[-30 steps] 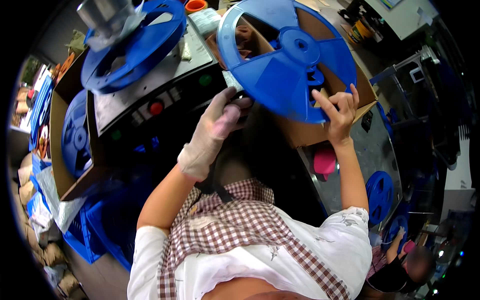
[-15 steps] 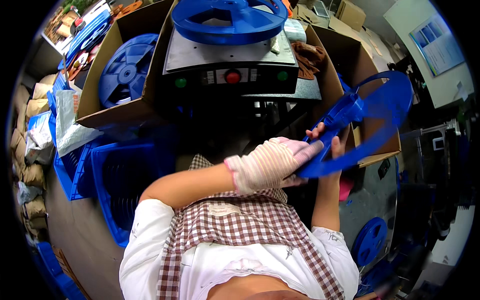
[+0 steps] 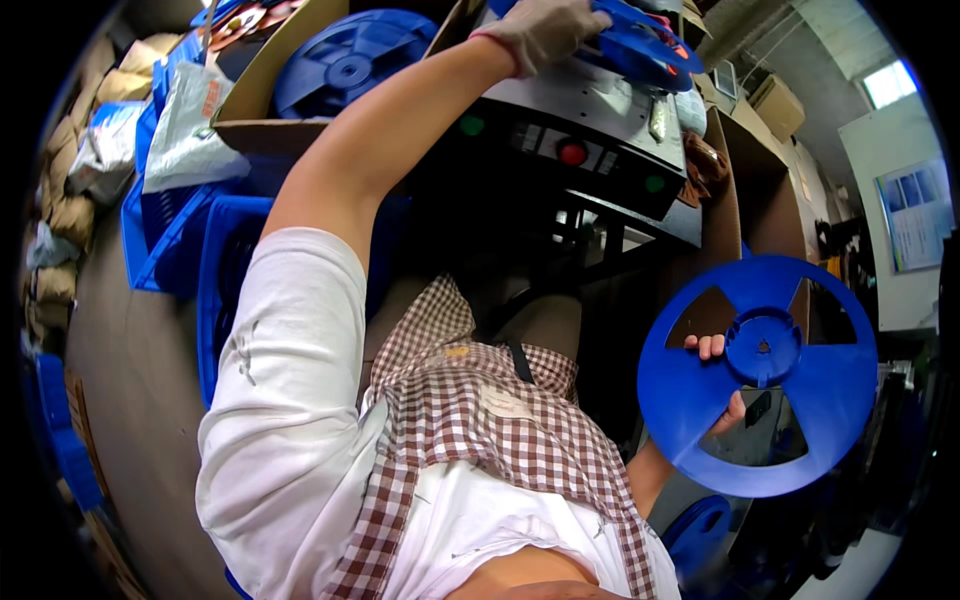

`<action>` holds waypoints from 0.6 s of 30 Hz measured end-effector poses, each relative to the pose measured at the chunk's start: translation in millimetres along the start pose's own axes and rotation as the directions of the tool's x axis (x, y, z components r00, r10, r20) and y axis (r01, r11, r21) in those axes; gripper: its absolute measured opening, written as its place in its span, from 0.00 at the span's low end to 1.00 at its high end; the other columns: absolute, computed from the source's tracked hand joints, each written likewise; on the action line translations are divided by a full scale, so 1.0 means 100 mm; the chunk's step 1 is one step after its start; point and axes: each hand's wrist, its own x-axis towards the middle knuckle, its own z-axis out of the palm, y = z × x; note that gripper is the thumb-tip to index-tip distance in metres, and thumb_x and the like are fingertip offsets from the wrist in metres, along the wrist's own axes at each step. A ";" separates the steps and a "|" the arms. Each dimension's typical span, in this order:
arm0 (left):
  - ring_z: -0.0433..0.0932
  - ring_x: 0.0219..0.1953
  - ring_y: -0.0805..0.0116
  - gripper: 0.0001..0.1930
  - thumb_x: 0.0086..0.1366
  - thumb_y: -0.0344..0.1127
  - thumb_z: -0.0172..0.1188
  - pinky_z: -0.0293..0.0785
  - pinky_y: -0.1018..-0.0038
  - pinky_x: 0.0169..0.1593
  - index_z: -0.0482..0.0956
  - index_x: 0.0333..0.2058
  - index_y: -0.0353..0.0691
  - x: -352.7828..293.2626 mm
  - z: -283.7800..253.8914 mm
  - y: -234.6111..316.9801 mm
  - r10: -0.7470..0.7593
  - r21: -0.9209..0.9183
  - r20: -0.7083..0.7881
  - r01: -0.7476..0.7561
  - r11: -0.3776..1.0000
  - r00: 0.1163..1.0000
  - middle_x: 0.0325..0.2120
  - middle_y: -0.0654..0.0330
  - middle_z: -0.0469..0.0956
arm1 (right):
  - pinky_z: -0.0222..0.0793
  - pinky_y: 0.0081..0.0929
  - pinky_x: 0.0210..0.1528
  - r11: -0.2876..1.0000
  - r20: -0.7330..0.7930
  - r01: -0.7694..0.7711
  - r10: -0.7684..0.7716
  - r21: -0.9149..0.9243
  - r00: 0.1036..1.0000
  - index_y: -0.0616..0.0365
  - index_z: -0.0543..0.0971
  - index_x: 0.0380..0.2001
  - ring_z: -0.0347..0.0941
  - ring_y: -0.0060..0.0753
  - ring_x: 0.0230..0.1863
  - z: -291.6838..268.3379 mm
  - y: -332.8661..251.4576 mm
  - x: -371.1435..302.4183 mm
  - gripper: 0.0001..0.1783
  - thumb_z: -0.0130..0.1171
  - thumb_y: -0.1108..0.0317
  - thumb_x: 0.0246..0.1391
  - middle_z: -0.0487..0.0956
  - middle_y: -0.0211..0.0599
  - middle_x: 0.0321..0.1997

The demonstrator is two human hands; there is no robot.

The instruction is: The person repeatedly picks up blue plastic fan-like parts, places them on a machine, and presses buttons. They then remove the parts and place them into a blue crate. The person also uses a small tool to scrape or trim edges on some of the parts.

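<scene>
My left hand [image 3: 548,32], in a light knitted glove, reaches far forward to the top of the picture. Its fingers close on the rim of a blue plastic reel half [image 3: 648,48] above the metal machine top [image 3: 600,100]; the upper edge of the picture cuts part of both off. At the right, my bare right hand [image 3: 722,385] grips a second blue reel half [image 3: 690,430] by a spoke, beside the raised round hub. This reel half faces me, held up, with fingers showing through its window openings; the palm is hidden behind it.
The machine front carries a red button [image 3: 572,152] and green buttons. An open cardboard box [image 3: 270,135] with blue reel halves stands left of it, another box [image 3: 722,190] right. Blue crates [image 3: 232,230] stand at the left; more blue discs [image 3: 700,530] lie low at the right.
My left hand has left the held reel half and reached forward to the one on the machine. My right hand has turned its reel half to face me. The view has swung left.
</scene>
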 end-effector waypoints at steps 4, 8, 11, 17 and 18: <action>0.78 0.36 0.50 0.06 0.58 0.33 0.57 0.74 0.58 0.39 0.76 0.33 0.41 -0.28 -0.67 0.16 -0.090 0.177 0.112 0.069 0.982 0.990 0.31 0.50 0.76 | 0.55 0.37 0.60 0.999 0.081 0.049 -0.050 0.023 0.995 0.65 0.66 0.50 0.62 0.34 0.46 -0.22 0.14 -0.07 0.32 0.49 0.50 0.47 0.66 0.42 0.42; 0.76 0.32 0.55 0.08 0.60 0.32 0.56 0.74 0.62 0.36 0.75 0.38 0.41 -1.39 -1.75 0.07 0.084 -0.031 -0.134 -0.089 0.996 0.987 0.28 0.54 0.74 | 0.55 0.39 0.58 0.999 0.166 0.038 -0.032 -0.032 0.986 0.65 0.63 0.51 0.61 0.34 0.44 -0.20 -0.01 -0.05 0.35 0.52 0.48 0.48 0.65 0.42 0.41; 0.73 0.55 0.66 0.15 0.68 0.37 0.53 0.76 0.71 0.50 0.75 0.52 0.51 -3.08 -2.67 -0.26 -0.508 -0.282 0.018 0.492 0.823 0.861 0.50 0.58 0.76 | 0.55 0.39 0.57 0.997 0.277 -0.078 0.067 0.028 0.958 0.65 0.62 0.53 0.60 0.34 0.43 -0.26 0.06 0.07 0.37 0.54 0.47 0.49 0.64 0.42 0.41; 0.68 0.61 0.68 0.18 0.70 0.33 0.47 0.68 0.72 0.61 0.71 0.57 0.51 -4.10 -3.73 0.46 -0.773 -0.150 0.094 0.777 0.611 0.627 0.55 0.55 0.73 | 0.55 0.38 0.56 0.970 0.386 -0.233 0.187 0.075 0.903 0.65 0.61 0.53 0.60 0.34 0.43 -0.14 0.16 0.07 0.37 0.54 0.48 0.49 0.64 0.42 0.41; 0.67 0.61 0.67 0.19 0.69 0.30 0.48 0.66 0.71 0.63 0.70 0.58 0.49 -4.10 -3.62 0.55 -0.910 -0.069 0.054 0.910 0.408 0.412 0.55 0.55 0.72 | 0.55 0.38 0.56 0.966 0.390 -0.245 0.195 0.082 0.900 0.65 0.61 0.53 0.60 0.34 0.43 -0.13 0.16 0.08 0.37 0.54 0.48 0.49 0.64 0.42 0.41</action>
